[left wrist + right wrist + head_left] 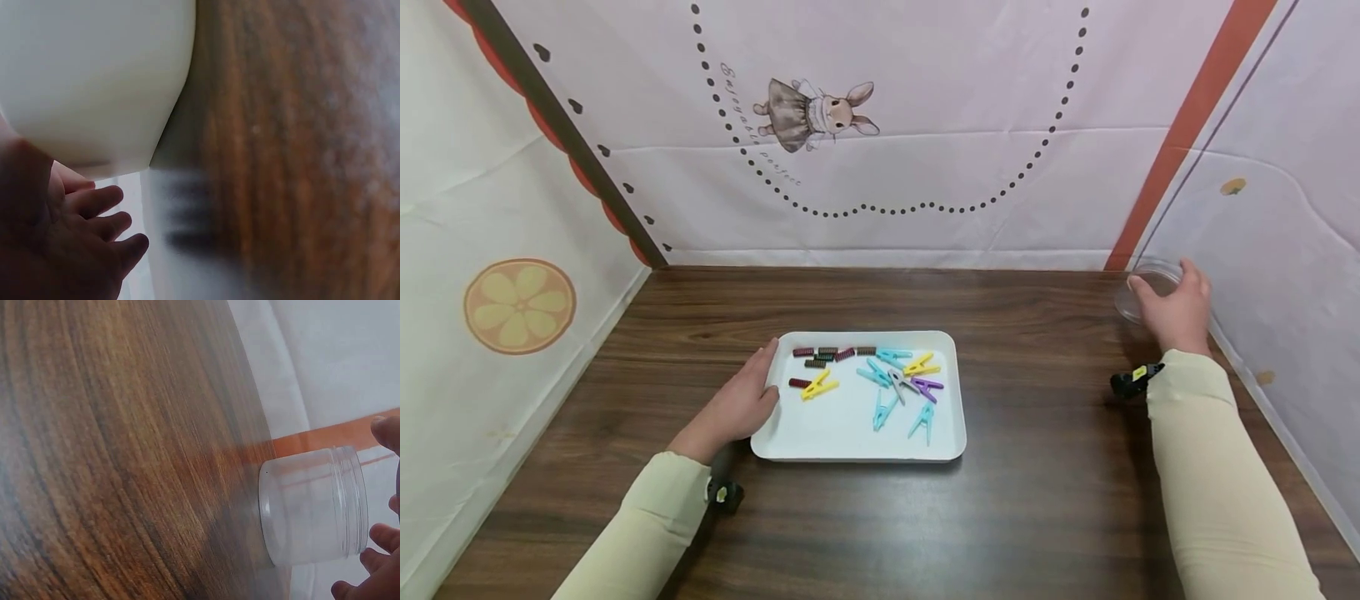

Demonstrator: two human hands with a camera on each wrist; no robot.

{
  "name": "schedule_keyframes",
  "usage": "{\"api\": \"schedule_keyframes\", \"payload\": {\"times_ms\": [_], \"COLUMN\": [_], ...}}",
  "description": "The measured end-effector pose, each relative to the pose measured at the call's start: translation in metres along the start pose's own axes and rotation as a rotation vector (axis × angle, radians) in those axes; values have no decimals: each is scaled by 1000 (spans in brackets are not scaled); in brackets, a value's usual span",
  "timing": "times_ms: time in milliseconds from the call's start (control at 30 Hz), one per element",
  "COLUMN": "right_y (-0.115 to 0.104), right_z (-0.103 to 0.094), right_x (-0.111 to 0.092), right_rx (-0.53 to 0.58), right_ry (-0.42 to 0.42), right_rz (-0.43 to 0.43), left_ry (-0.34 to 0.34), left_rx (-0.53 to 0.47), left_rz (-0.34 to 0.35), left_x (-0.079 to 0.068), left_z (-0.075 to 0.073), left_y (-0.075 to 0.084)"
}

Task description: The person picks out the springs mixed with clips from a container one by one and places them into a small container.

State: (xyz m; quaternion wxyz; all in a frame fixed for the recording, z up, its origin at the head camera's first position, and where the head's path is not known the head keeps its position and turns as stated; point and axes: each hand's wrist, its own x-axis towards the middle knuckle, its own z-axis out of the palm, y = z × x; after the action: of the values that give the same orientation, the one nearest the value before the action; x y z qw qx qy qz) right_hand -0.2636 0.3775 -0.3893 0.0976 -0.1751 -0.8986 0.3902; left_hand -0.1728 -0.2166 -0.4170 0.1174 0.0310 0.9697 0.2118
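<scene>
In the head view my left hand (741,400) rests at the left side of a white tray (835,433), thumb over the rim. The left wrist view shows its fingers (103,201) extended and spread beside the tray wall. On the tray lie light-blue, yellow, grey and purple clothespins (883,410), mostly to the right, and several small dark ribbed pieces (803,352) at the upper left. My right hand (1183,312) reaches round the mouth of a clear, lidless jar (306,506) at the back right. Its thumb and fingers are spread on either side of the threaded rim.
The brown wood-grain table (1030,517) meets a printed cloth wall (940,167) at the back, with more cloth on both sides. The jar stands close to the corner by the orange stripe (1195,125).
</scene>
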Motion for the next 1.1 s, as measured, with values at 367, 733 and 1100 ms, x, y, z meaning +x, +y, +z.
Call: {"api": "schedule_keyframes", "payload": {"times_ms": [367, 733, 1100], "right_y": [9, 8, 8], "right_z": [-1, 5, 7], "right_x": [5, 10, 10], "right_rx": [4, 13, 6], "right_ry": [-33, -4, -8], "right_rz": [35, 64, 79], "left_ry": [-12, 18, 6], "left_rx": [-117, -170, -214], "left_rz": [7, 28, -6], "left_x": [5, 5, 5], "left_z": [1, 1, 2], "left_y": [-10, -10, -12]}}
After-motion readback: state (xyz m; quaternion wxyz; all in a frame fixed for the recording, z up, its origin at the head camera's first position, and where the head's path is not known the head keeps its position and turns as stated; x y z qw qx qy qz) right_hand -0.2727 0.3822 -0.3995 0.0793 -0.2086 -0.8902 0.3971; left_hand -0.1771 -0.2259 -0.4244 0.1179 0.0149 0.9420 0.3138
